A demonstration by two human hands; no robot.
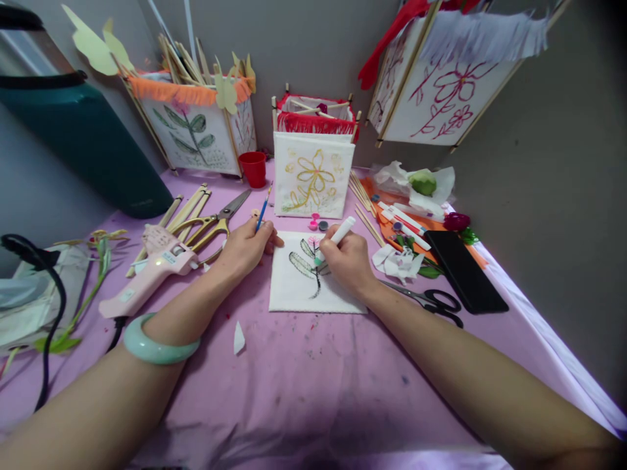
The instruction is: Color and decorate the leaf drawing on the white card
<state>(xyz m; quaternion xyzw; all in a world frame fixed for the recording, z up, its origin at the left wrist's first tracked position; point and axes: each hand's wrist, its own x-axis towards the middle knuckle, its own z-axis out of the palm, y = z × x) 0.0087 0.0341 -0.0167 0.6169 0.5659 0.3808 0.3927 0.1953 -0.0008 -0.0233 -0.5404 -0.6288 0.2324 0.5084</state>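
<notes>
Lilac tablecloth (284, 391) beside grey walls (553, 183)

Table (313, 405) draped in a lilac-pink cloth (235, 388), softly creased along the near side and dotted with small dark stains. Directly behind the table, a plain grey wall (323, 39), matt and undecorated. To the left of the table, a paler, bluish-grey wall surface (34, 189). To the right of the table, a darker grey-brown stretch (563, 196), deepening into shadow higher up. Bright, pale violet light along the table's right edge.
</notes>
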